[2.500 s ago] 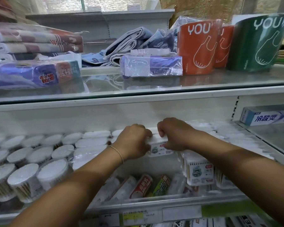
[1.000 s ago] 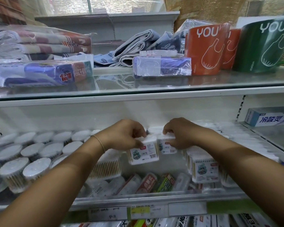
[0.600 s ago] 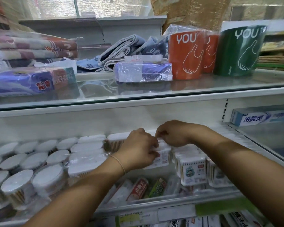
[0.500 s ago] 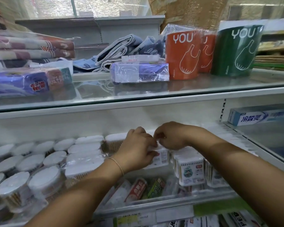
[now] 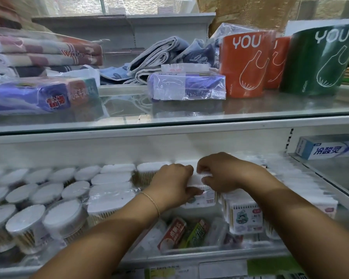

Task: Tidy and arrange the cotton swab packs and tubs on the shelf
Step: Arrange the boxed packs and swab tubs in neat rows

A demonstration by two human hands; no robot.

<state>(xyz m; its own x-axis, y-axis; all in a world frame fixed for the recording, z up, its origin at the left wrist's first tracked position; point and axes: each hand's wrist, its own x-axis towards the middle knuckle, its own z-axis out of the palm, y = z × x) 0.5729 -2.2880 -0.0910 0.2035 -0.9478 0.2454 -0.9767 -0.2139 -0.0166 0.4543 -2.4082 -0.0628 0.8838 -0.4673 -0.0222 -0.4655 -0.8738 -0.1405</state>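
Swab pack point(image 5: 204, 199) upright, left hand point(image 5: 170, 185), right hand point(image 5: 222, 174) gripping.

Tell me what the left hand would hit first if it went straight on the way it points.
Probably the right hand: the left hand points up-right, and both hold the same swab pack with knuckles nearly touching. Depth is unclear; it could instead reach the back wall.

A purple tissue pack point(image 5: 185, 86) sits at twelve o'clock, an orange roll point(image 5: 243, 67) with white line drawing at one, a dark green roll point(image 5: 318, 63) at two. White-topped tubs point(image 5: 63, 215) fill eight o'clock.
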